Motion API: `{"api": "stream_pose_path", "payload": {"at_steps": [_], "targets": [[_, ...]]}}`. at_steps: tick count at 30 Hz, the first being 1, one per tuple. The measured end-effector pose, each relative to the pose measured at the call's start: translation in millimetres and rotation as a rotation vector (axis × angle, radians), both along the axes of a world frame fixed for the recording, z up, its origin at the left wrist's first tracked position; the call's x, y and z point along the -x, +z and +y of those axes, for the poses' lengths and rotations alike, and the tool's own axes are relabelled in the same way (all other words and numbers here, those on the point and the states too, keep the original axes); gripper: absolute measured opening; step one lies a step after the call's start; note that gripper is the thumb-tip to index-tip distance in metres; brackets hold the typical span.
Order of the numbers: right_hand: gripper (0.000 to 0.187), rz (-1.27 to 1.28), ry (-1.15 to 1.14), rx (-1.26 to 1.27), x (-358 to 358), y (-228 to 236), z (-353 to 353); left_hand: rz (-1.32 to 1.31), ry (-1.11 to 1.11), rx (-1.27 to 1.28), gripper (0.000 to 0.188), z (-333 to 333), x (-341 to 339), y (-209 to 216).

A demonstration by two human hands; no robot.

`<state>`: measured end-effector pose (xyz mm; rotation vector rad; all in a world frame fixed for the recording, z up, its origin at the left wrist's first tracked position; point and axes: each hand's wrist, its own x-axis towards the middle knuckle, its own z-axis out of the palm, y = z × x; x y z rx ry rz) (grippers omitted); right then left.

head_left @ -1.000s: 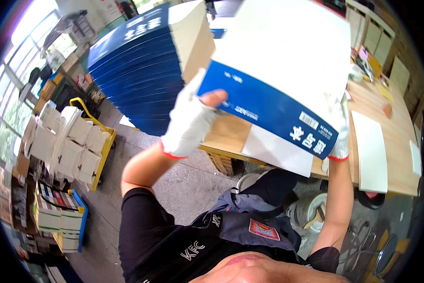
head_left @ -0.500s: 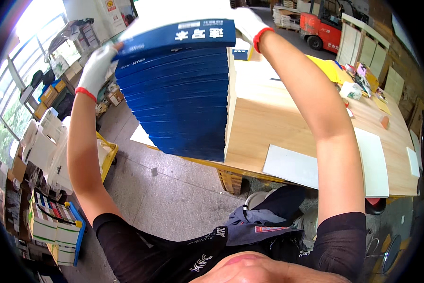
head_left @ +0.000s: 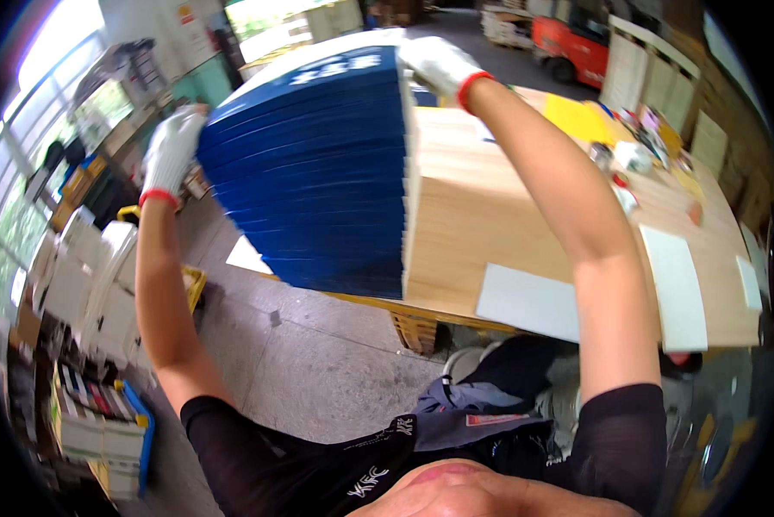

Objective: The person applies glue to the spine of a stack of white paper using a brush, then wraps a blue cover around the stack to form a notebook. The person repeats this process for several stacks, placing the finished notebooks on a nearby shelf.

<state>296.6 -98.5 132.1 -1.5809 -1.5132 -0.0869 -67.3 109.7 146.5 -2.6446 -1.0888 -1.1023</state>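
Observation:
A tall stack of dark blue books (head_left: 318,189) with white page edges rises at the near left corner of the wooden table (head_left: 482,215). Its top book (head_left: 309,86) has white lettering on its blue side and lies level with the layers below. My left hand (head_left: 173,148), in a white glove with a red cuff, is closed against the stack's upper left corner. My right hand (head_left: 443,67), gloved alike, grips the upper right corner. The fingertips of both hands are partly hidden by the stack.
Grey-white boards (head_left: 529,302) lie along the table's front edge. Yellow sheets (head_left: 579,119) and small clutter sit at the far right. Bundled books on a blue cart (head_left: 137,422) stand at lower left; a red forklift (head_left: 568,47) stands behind. White plastic bins (head_left: 94,267) line the left.
The top blue book, raised and tilted before, now rests flush on the stack. My left hand has come down slightly along the left side; my right hand stays at the right corner.

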Motion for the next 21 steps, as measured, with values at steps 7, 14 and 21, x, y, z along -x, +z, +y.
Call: {"api": "stream_pose_path", "payload": {"at_steps": [7,14,21], "targets": [[0.057,0.362,0.031,0.201,-8.1,-85.8,-98.9,-0.615,-0.320,-0.470,0.045,-167.1,-101.6,-91.0],[0.037,0.693,-0.172,0.446,-33.9,-261.7,-280.0,-0.157,-1.296,0.995,0.057,-370.5,-298.0,-193.7],[0.035,1.013,-0.388,0.521,-15.9,-310.0,-443.1,0.160,-0.710,2.513,0.049,-542.4,-481.3,-295.2]]}}
